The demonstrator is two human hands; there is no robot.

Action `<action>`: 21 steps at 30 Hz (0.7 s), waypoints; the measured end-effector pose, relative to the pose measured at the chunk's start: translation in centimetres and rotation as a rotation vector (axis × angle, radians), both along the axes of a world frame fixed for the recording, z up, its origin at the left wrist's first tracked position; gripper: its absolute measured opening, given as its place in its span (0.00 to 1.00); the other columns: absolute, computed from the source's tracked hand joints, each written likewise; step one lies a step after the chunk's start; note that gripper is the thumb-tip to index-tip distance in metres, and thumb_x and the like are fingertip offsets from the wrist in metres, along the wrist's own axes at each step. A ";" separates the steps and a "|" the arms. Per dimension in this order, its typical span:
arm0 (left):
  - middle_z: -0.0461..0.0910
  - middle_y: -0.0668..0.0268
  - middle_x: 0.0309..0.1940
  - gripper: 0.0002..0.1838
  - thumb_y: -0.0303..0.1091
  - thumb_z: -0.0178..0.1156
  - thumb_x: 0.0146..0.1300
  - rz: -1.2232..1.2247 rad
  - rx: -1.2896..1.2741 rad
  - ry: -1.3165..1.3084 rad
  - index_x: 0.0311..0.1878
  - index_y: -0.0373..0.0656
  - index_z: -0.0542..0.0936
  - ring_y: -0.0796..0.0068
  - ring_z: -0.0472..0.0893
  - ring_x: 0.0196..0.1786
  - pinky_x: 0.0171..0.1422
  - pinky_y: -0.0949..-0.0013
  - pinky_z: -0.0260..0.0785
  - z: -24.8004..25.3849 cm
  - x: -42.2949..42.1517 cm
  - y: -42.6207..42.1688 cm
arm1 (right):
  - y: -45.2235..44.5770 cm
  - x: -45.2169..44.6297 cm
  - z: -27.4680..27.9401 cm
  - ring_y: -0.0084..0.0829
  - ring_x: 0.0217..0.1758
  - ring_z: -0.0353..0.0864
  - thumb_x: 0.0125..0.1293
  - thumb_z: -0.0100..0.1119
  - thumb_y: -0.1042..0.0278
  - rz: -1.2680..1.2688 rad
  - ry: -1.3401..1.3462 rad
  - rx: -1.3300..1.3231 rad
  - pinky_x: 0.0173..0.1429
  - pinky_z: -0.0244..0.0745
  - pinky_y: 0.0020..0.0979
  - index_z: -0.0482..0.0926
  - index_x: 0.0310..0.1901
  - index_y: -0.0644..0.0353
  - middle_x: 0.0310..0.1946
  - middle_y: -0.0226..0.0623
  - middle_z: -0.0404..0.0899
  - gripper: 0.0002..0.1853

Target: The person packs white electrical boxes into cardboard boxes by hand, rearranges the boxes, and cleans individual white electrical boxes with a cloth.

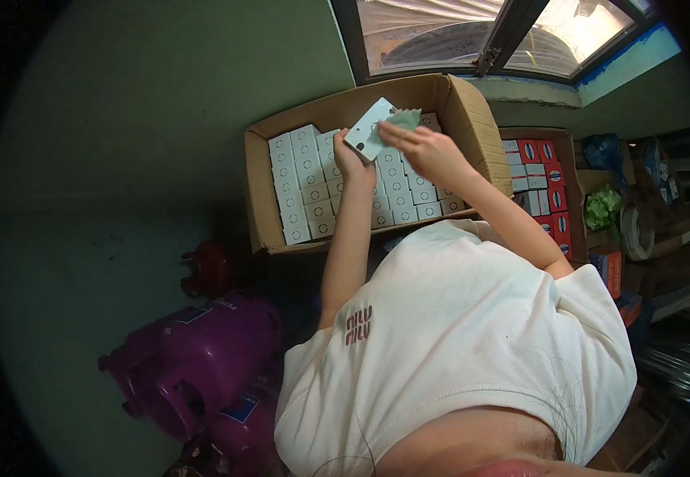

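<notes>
My left hand is closed round the lower edge of a white electrical box, a shallow plastic piece with dark holes in its face. It is tilted above a large open cardboard carton. My right hand presses a pale green cloth against the box's right side, fingers stretched along it; part of the cloth is hidden under them. Below both hands, rows of similar white boxes with round marks on their sides fill much of the carton.
Purple gas cylinders stand at lower left, near a red object. Right of the carton is another carton with red and white packs. A green plastic bag lies further right. A window is behind.
</notes>
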State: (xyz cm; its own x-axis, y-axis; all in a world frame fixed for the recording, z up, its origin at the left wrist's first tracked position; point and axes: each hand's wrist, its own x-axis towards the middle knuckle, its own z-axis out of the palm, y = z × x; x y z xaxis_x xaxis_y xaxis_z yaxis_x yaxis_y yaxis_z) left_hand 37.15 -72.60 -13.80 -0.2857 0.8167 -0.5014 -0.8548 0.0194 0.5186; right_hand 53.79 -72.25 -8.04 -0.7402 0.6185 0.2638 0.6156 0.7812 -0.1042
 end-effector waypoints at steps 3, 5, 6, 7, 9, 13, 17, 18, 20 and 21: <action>0.77 0.68 0.34 0.12 0.44 0.48 0.62 -0.007 0.053 0.026 0.37 0.46 0.73 0.72 0.79 0.40 0.46 0.65 0.71 -0.9 0.2 -0.1 | 1.8 0.1 -0.3 0.27 0.33 0.76 0.52 0.57 0.74 -0.112 0.016 0.055 0.42 0.78 0.26 0.68 0.64 0.50 0.68 0.20 0.63 0.33; 0.77 0.68 0.34 0.12 0.44 0.47 0.63 -0.023 0.012 0.054 0.38 0.46 0.74 0.72 0.79 0.40 0.46 0.65 0.71 -0.9 0.6 -0.3 | 1.5 -0.9 -0.2 0.27 0.32 0.74 0.53 0.58 0.74 -0.117 0.003 0.092 0.42 0.77 0.26 0.67 0.65 0.50 0.68 0.20 0.62 0.34; 0.77 0.68 0.34 0.12 0.44 0.47 0.63 -0.032 -0.006 0.070 0.38 0.46 0.74 0.72 0.78 0.40 0.46 0.66 0.71 -0.7 0.8 -0.2 | 0.9 -1.4 -0.1 0.26 0.33 0.74 0.53 0.58 0.74 -0.109 -0.019 0.112 0.41 0.77 0.26 0.67 0.65 0.50 0.68 0.20 0.62 0.34; 0.77 0.68 0.34 0.13 0.44 0.47 0.63 -0.034 -0.010 0.068 0.39 0.46 0.74 0.72 0.78 0.40 0.46 0.66 0.71 -0.1 0.8 -0.4 | 0.3 -1.6 0.1 0.26 0.33 0.75 0.53 0.58 0.74 -0.101 -0.040 0.133 0.41 0.77 0.25 0.67 0.65 0.49 0.68 0.20 0.62 0.34; 0.77 0.68 0.34 0.13 0.44 0.47 0.62 -0.001 -0.046 0.051 0.39 0.46 0.74 0.72 0.78 0.40 0.46 0.66 0.70 -0.2 0.5 -0.4 | -1.1 -1.4 -0.5 0.26 0.34 0.75 0.52 0.57 0.74 0.032 0.005 0.085 0.38 0.77 0.26 0.68 0.64 0.50 0.68 0.20 0.62 0.33; 0.77 0.69 0.34 0.12 0.44 0.46 0.63 0.024 0.018 0.061 0.38 0.46 0.73 0.72 0.78 0.40 0.47 0.66 0.70 -0.4 -0.2 -0.3 | -0.3 -0.5 -1.1 0.26 0.34 0.75 0.51 0.57 0.75 -0.018 0.029 0.082 0.36 0.76 0.25 0.68 0.65 0.52 0.69 0.22 0.61 0.34; 0.77 0.68 0.35 0.12 0.44 0.46 0.62 -0.006 0.036 0.061 0.37 0.47 0.74 0.71 0.78 0.40 0.47 0.66 0.71 -0.1 0.2 -0.5 | -0.4 -1.3 1.0 0.28 0.32 0.71 0.50 0.57 0.78 -0.115 0.026 0.058 0.41 0.76 0.26 0.68 0.65 0.51 0.70 0.20 0.58 0.35; 0.77 0.68 0.35 0.13 0.45 0.46 0.62 -0.018 0.013 0.049 0.38 0.47 0.74 0.71 0.78 0.40 0.46 0.66 0.71 0.1 0.3 -0.6 | -0.8 -1.6 1.3 0.29 0.32 0.70 0.50 0.57 0.78 -0.103 0.013 0.062 0.42 0.76 0.26 0.68 0.65 0.51 0.71 0.20 0.57 0.36; 0.79 0.66 0.37 0.17 0.47 0.45 0.60 -0.022 -0.002 -0.030 0.42 0.47 0.76 0.68 0.79 0.42 0.46 0.62 0.74 0.5 -0.2 -1.1 | -1.6 -1.8 0.9 0.30 0.34 0.69 0.48 0.57 0.80 0.028 0.049 0.044 0.45 0.76 0.25 0.67 0.65 0.53 0.71 0.20 0.55 0.37; 0.79 0.65 0.37 0.19 0.48 0.44 0.60 -0.023 -0.009 -0.069 0.44 0.46 0.76 0.67 0.80 0.43 0.47 0.59 0.75 0.8 -0.5 -1.2 | -1.9 -1.8 0.9 0.30 0.34 0.68 0.48 0.57 0.80 0.091 0.069 0.032 0.46 0.76 0.26 0.67 0.65 0.54 0.71 0.20 0.55 0.37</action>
